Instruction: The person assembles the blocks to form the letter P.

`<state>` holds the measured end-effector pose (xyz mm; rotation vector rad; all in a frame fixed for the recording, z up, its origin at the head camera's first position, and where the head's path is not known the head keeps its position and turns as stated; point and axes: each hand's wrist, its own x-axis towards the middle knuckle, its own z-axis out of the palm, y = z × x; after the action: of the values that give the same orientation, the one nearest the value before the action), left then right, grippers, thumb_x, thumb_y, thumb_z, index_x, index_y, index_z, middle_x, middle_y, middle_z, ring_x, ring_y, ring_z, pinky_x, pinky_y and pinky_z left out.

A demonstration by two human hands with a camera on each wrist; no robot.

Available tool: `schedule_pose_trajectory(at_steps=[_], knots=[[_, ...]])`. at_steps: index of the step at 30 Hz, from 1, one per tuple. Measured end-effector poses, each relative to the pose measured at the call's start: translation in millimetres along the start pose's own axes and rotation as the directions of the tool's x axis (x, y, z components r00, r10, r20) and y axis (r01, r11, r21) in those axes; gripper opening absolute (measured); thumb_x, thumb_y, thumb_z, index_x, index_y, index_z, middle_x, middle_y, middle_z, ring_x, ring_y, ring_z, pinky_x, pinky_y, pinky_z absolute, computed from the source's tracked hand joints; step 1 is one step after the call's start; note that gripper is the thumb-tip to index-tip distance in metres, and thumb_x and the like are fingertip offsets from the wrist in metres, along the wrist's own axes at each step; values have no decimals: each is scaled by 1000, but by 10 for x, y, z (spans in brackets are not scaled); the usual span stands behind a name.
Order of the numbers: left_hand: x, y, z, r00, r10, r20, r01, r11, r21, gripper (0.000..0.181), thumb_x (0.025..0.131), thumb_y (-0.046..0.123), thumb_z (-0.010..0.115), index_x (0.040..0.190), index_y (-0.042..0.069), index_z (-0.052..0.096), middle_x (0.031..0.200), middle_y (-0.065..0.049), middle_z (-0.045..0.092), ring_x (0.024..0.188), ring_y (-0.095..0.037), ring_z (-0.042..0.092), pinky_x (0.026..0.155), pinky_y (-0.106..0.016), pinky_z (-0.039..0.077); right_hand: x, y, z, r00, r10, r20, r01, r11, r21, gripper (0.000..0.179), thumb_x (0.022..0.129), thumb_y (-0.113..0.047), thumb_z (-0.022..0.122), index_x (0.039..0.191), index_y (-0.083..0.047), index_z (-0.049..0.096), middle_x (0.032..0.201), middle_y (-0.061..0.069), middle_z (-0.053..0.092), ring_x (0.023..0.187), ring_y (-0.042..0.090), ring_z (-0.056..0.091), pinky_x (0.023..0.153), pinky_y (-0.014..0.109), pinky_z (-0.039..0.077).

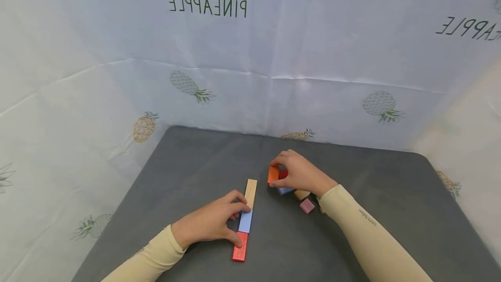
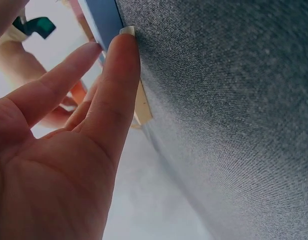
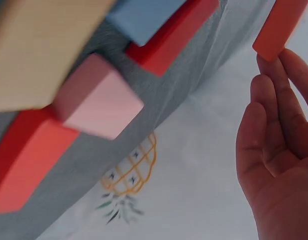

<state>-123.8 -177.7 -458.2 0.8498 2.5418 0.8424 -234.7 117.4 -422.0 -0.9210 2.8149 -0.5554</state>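
Observation:
Three flat blocks lie end to end in a line on the dark table: plain wood farthest, light blue in the middle, red nearest. My left hand rests along this line from its left side, thumb on the red block and fingertips at the blue one. The left wrist view shows its fingers fairly straight beside the blue block. My right hand pinches an orange block between thumb and fingertips, right of the line's far end. In the right wrist view, the orange block sits at the fingertips.
Under and beside the right hand lies a loose pile: a pink block, a wooden block, a blue block and a dark red block. A white pineapple-print curtain surrounds the grey table.

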Motion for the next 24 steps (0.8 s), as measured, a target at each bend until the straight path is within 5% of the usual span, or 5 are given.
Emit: schedule_pose_trajectory(at_steps=[12,24], knots=[[-14,1,-24,1000,-6,13,6,1000,26,73,76,45,99,138,20,70,139,13,50,102,2,62,92,-21,57,526,-42,179,998,-23,59,22,1000,12,53,90,-47,88,131,-15,76,124,2,70,117,22,59,96,42,56],[-3,-9,-18,1000,-21,19,20,999,39,74,75,46,99,139,21,70,141,13,51,101,3,61,91,-21,56,706,-32,353,996,-27,86,27,1000,3,56,92,-46,87,135,-12,75,126,4,71,118,22,62,101,42,57]])
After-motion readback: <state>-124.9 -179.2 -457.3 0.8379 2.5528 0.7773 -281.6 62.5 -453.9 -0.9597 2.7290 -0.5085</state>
